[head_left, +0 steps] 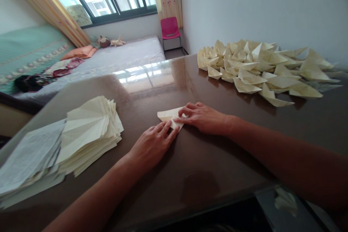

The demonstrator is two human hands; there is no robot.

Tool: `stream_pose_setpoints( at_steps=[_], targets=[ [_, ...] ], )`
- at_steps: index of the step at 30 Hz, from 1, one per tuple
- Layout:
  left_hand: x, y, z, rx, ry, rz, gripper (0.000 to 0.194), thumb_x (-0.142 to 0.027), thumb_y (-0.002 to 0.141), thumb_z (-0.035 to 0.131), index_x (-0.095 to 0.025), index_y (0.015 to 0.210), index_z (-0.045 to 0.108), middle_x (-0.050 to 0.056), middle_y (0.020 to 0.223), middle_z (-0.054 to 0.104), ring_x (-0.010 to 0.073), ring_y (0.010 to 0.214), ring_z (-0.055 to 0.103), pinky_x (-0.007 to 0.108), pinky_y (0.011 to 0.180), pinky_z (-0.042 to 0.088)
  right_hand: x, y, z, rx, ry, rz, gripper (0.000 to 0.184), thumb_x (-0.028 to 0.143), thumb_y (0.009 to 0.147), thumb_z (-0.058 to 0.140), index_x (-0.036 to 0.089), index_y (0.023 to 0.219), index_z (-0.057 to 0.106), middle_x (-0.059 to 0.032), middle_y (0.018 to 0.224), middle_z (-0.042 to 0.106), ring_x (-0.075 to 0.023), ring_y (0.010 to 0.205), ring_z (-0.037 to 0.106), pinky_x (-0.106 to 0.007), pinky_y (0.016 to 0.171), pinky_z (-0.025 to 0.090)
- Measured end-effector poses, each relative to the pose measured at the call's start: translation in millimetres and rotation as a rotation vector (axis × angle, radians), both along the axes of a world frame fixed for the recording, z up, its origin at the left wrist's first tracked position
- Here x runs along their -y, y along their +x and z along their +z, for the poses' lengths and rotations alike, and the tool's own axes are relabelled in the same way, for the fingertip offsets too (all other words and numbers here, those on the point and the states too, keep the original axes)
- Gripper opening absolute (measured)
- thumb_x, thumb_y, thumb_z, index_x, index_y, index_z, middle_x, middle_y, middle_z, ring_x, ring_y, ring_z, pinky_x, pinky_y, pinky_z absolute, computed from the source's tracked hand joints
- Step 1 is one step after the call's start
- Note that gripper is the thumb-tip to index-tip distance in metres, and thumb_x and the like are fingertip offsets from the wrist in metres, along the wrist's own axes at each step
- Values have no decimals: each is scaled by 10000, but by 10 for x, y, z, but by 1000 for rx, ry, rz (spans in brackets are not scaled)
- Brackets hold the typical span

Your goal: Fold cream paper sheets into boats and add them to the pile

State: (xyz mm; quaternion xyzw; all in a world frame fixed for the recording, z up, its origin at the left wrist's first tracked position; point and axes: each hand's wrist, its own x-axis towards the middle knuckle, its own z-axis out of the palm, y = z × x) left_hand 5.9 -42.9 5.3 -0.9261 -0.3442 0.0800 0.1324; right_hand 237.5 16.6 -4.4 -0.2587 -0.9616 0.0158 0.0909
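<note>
A small piece of folded cream paper [169, 114] lies on the brown tabletop between my hands. My left hand [150, 144] rests on its near edge, fingers stretched out and pressing it down. From the right, my right hand [205, 117] reaches over the paper with its fingers curled, the thumb side against the paper's right part. The fingers of both hands almost meet there and cover some of the paper, so its exact folds are partly hidden.
Left of my hands are a stack of creased cream sheets [87, 130] and greyish printed papers [29, 156]. Many folded paper boats [252, 65] crowd the far right of the glossy table [152, 98]. Beyond stand a bed [136, 50] and a pink chair [170, 28].
</note>
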Motion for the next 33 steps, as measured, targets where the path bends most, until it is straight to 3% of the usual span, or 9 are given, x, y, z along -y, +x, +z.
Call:
stream_pose_setpoints(
  at_steps=[5, 9, 13, 18, 23, 28, 33],
  targets=[
    [0, 42, -43, 99, 42, 34, 385, -173, 915, 488, -196, 1297, 518, 137, 1327, 550, 259, 1175, 561, 378, 908, 520, -75, 3, -61, 39, 38, -120, 410, 210, 953, 436, 325, 1339, 513, -64, 1314, 542, -249, 1131, 448, -368, 845, 330],
    [-4, 152, -84, 236, 107, 115, 271, -382, 941, 472, -228, 1107, 619, 81, 1164, 646, 228, 995, 639, 341, 773, 543, -151, -17, -124, -10, 9, -156, 397, 218, 965, 403, 306, 1333, 521, -62, 1348, 527, -250, 1164, 434, -389, 889, 325],
    [-26, 196, -75, 288, 117, 151, 242, -378, 949, 459, -225, 952, 646, 40, 1061, 683, 207, 954, 643, 312, 738, 521, -146, -33, -88, -102, -42, -210, 374, 289, 972, 395, 226, 1305, 552, -103, 1198, 613, -237, 1081, 491, -350, 868, 361],
    [-85, 46, -10, 265, 75, 137, 219, -214, 923, 508, -209, 1120, 605, 48, 1130, 672, 213, 1052, 598, 331, 825, 511, -27, -35, 5, -128, -160, -270, 280, 319, 947, 437, 193, 1032, 672, -68, 950, 659, -162, 778, 590, -263, 711, 384],
    [-126, -17, -9, 192, 42, 125, 364, -141, 898, 526, -172, 1261, 538, 74, 1173, 642, 212, 1038, 577, 321, 820, 528, 35, -82, -27, -131, -199, -240, 248, 268, 934, 447, 167, 989, 666, -66, 886, 677, -169, 781, 614, -254, 704, 395],
    [-109, 79, -83, 184, 101, 99, 300, -240, 950, 453, -135, 1205, 569, 109, 1136, 626, 227, 1044, 553, 349, 856, 520, -19, -110, -32, -213, -95, -323, 357, 297, 962, 423, 172, 1262, 571, -114, 1179, 638, -208, 1012, 586, -311, 865, 410],
    [-108, 105, -113, 195, 97, 76, 218, -211, 942, 466, -143, 1074, 626, 98, 1067, 635, 223, 1042, 552, 349, 879, 503, -63, -222, -83, -151, -97, -37, 462, 427, 997, 299, 267, 1407, 442, -19, 1420, 495, -244, 1358, 316, -442, 1088, 236]
  ],
)
